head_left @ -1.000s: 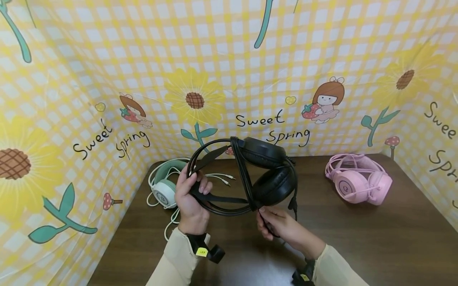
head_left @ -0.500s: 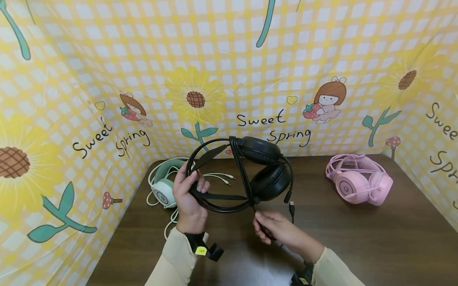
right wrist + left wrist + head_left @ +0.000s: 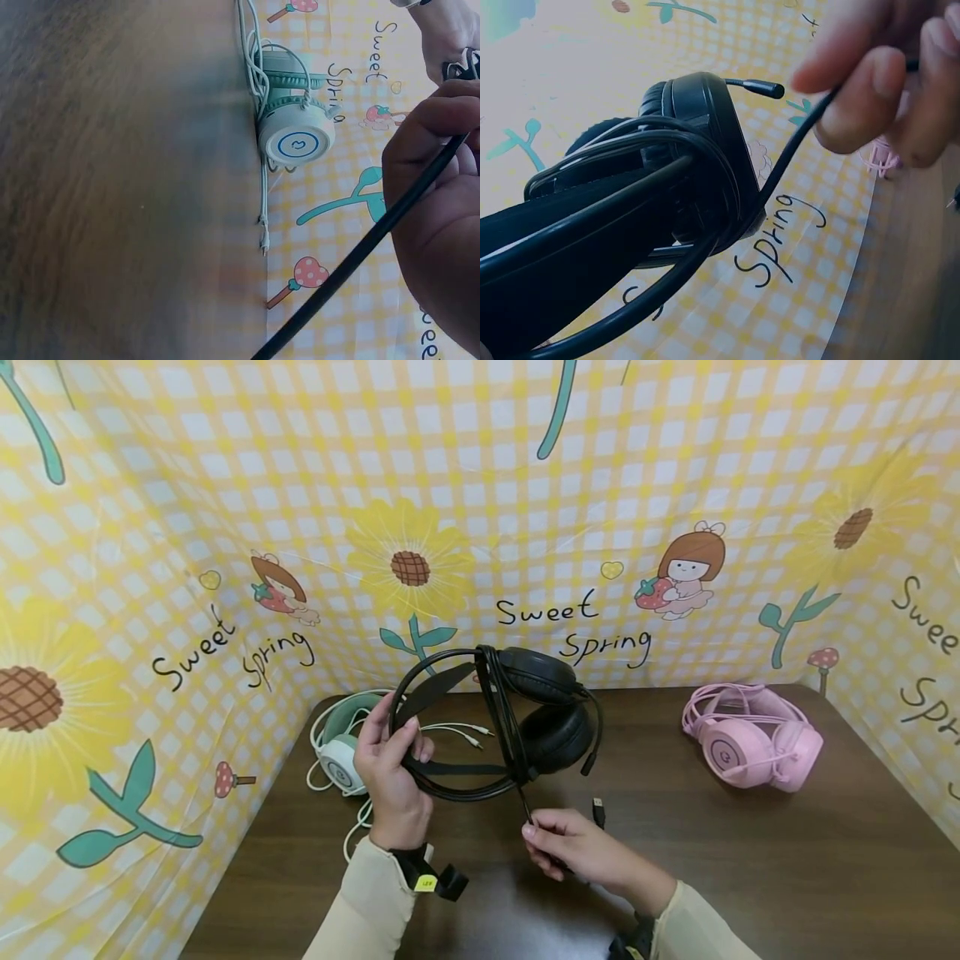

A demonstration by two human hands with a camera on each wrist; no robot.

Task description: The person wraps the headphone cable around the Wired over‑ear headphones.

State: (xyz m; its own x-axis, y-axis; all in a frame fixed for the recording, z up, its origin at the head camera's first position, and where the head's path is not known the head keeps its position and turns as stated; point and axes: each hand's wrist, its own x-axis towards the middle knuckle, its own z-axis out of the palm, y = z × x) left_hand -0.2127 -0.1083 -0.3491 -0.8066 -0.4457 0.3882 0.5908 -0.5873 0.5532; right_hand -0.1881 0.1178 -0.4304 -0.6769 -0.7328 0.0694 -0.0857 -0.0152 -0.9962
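Note:
My left hand [image 3: 395,777] grips the headband of a black headset [image 3: 557,737], holding it up above the table with the ear cups toward the right. Several turns of its black cable [image 3: 498,714] are wound across the headband near the cups. A thin microphone boom [image 3: 599,727] hangs from the cup end. Below the headset, my right hand [image 3: 573,847] pinches the loose length of cable, which runs taut up to the wound part in the left wrist view. The cable's USB plug [image 3: 598,812] shows just behind the right hand.
A white and green headset [image 3: 341,764] with white cables lies on the brown table [image 3: 750,868] behind my left hand. At the right back lies a pink headset [image 3: 761,747] with its cable wrapped round it. A yellow checked cloth [image 3: 480,485] hangs behind the table.
My right hand has moved slightly down and left, drawing cable away from the headset. The ear cups have shifted a little left, and the USB plug now sits lower, nearer the right hand.

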